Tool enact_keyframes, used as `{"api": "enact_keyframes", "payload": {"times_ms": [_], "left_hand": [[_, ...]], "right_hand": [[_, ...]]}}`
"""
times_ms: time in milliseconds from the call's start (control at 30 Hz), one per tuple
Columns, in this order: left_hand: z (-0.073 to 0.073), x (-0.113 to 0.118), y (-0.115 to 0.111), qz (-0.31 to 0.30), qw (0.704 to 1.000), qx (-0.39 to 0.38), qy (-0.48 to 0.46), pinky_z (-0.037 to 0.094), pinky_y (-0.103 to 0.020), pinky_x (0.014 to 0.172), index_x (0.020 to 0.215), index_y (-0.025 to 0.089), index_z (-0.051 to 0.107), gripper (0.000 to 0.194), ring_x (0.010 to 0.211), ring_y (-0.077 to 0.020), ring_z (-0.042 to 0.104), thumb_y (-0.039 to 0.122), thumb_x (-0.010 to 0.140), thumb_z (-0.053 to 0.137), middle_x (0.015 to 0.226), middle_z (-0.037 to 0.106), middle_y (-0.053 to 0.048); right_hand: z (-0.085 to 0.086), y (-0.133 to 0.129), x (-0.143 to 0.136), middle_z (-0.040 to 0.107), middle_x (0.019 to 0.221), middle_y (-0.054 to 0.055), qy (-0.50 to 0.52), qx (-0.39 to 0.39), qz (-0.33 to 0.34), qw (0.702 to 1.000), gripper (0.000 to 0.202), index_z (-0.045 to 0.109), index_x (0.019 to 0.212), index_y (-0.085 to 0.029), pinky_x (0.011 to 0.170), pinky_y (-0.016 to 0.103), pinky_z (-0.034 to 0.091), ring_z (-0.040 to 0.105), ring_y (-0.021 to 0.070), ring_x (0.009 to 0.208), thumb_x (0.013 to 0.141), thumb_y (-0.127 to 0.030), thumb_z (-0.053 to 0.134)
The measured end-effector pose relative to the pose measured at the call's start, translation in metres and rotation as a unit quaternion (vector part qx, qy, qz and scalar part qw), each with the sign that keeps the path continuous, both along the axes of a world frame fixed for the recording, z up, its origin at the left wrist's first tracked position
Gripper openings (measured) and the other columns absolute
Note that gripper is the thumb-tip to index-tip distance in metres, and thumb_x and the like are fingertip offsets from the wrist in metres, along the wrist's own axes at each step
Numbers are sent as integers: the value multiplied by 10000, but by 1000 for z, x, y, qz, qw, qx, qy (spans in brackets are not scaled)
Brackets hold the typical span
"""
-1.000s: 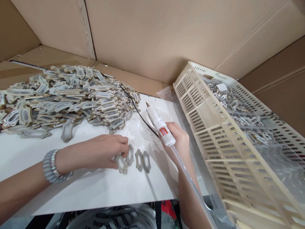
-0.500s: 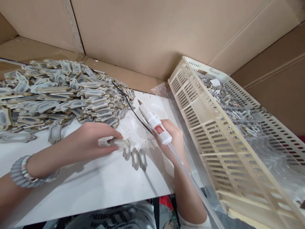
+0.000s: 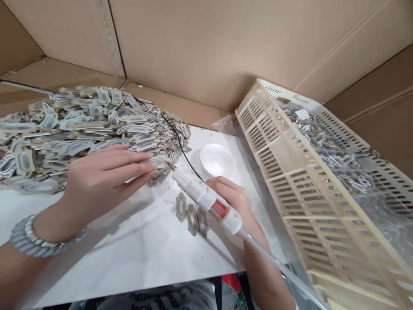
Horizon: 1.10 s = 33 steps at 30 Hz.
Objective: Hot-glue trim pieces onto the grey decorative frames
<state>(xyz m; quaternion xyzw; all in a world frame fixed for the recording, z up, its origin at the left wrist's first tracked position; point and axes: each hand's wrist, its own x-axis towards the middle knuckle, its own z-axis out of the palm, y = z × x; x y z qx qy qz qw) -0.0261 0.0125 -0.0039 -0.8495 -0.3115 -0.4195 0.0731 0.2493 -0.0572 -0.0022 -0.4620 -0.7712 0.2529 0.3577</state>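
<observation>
Gripping one glue gun [image 3: 200,191], the right hand [image 3: 235,199] sets its nozzle at, perhaps touching, one frame piece [image 3: 161,162] seemingly pinched in the left hand's [image 3: 100,176] fingertips, its long axis roughly toward the nozzle. Between the hands, nearer the right, lie three loose pieces [image 3: 192,220]; beyond the right, one bowl [image 3: 218,161]; beyond the left, an uncountable heap [image 3: 80,122].
</observation>
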Motion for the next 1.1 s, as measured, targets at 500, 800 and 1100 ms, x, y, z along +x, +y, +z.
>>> {"api": "enact_keyframes", "payload": {"times_ms": [500,800,1100], "left_hand": [[-2,-1,4,-4,993,110,37,597,-325,867,847,196,680,117,754,-164,734,188,792,784,873,780,-38],[2,1,1,-1,987,149,57,635,-371,783,851,185,701,128,742,-210,737,176,767,796,882,779,-57],[5,2,-3,-1,984,168,62,652,-400,727,855,171,698,140,716,-238,735,177,761,801,858,777,-72]], "right_hand": [[-3,1,-2,692,917,53,-15,6,6,1000,117,680,907,-192,722,254,509,674,168,824,872,-144,579],[-5,0,-3,693,912,54,-23,5,1,1000,126,683,905,-187,714,252,502,673,168,819,881,-144,567],[-4,1,-4,692,883,57,-36,13,-3,999,144,687,887,-168,685,243,490,670,159,779,879,-138,547]]}}
